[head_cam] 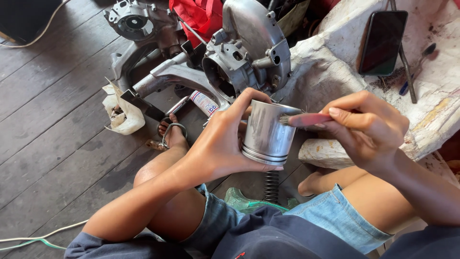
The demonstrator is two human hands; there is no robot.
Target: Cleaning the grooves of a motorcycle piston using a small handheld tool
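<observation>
Left-hand grip clamps the shiny grey metal piston above the knees, right hand pinching a red-handled brush at its open rim; steadying the piston firmly should let the bristles sweep evenly.

Floor: dark weathered wooden planks. Lying on it: grey cast-metal engine casing, crumpled white paper wrapper, thin white cable, black coil spring.
</observation>
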